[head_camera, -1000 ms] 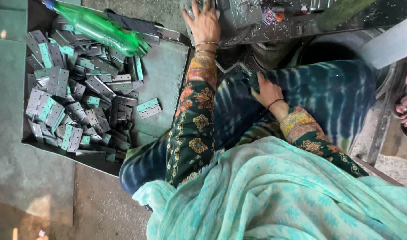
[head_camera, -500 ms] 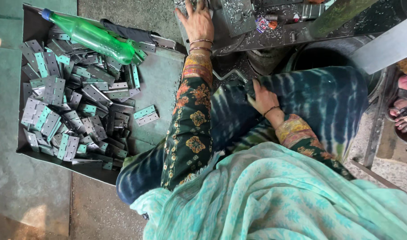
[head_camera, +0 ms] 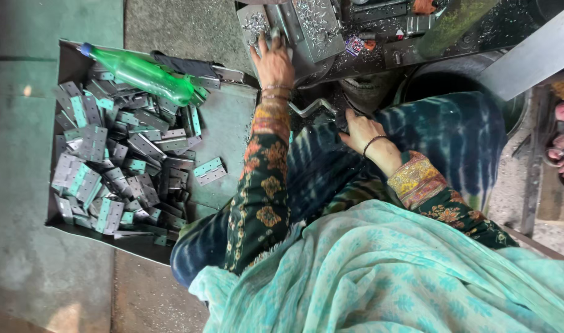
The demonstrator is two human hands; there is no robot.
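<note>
My left hand [head_camera: 273, 58] was stretched forward onto the grey metal bed of the press machine [head_camera: 313, 28], fingers curled over a small grey metal piece [head_camera: 274, 36] that sat among bright swarf; whether I actually gripped it or only pressed on it I could not tell, since my knuckles hid it. That piece lay straight ahead of me, under my left fingertips, well apart from my right hand [head_camera: 360, 131], so the left was plainly the nearer. My right hand rested low on my blue tie-dyed lap, fingers folded around something dark just beside a bent steel handle [head_camera: 311, 108]; what it held was hidden. Off to my left lay the shallow metal tray [head_camera: 229, 132] heaped with flat grey hinge plates [head_camera: 118, 172], a green plastic bottle [head_camera: 140, 74] lying slantwise across its far edge.
</note>
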